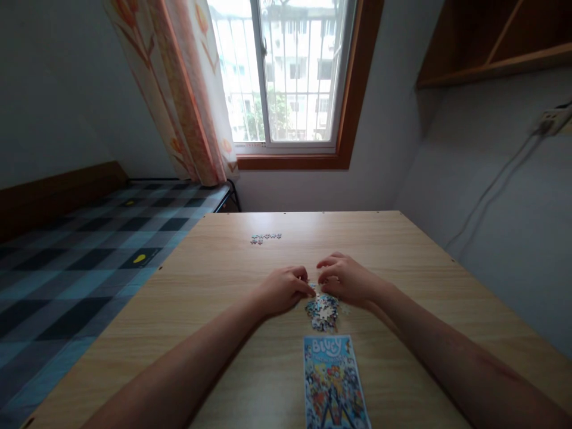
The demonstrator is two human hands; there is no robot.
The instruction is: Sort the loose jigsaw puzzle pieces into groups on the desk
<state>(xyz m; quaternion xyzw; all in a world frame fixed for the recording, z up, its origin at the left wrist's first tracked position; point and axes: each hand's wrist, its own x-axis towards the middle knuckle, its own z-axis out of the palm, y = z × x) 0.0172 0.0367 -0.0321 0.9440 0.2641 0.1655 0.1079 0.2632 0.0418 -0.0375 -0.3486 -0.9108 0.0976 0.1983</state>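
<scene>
Both my hands rest on a light wooden table [402, 250], close together just beyond a small pile of loose puzzle pieces [322, 311]. My left hand [286, 289] has its fingers curled and pinched, the tips touching a tiny puzzle piece at the pile's far edge. My right hand [346, 279] is also curled with its fingertips pinched together opposite the left hand's; what they hold is too small to make out. A blue picture card [335, 384] printed "Bluey" lies flat in front of the pile, near me.
A short row of joined puzzle pieces [266, 239] lies further back on the table. A bed with a checked blue cover [67, 268] stands along the table's left side. A window [290, 71] and curtain [179, 89] are behind; a wall with a cable [491, 185] is at right.
</scene>
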